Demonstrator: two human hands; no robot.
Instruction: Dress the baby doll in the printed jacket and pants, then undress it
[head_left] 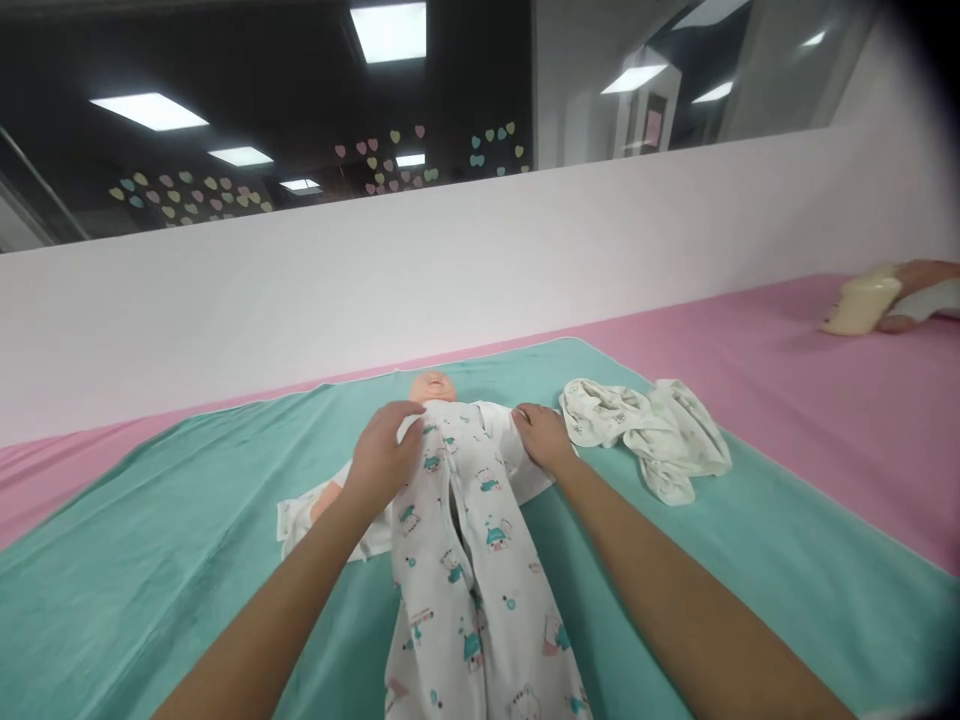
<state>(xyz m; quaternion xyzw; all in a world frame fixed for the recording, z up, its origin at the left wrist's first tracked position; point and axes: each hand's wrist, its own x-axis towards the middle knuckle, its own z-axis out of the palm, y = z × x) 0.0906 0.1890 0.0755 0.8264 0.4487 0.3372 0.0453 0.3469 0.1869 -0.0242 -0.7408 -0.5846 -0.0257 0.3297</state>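
A baby doll (433,386) lies on its back, its head partly showing at the far end. Over its body is spread a white printed sleepsuit (495,520), with a long front opening partly parted in the middle. My left hand (386,450) is closed on the sleepsuit's upper left edge, near the doll's shoulder. On the other side my right hand (541,432) has its fingers curled on a white sleeve (499,425) by the doll's other shoulder. A doll's arm (326,500) shows beside a plain white garment (296,520) at the left.
Crumpled white printed baby clothes (660,430) lie right of my right hand on the teal sheet (225,480). Beneath is a pink surface (810,420). At the far right another person's hand (919,290) holds a pale yellow bottle (859,305). A white wall (375,280) stands behind.
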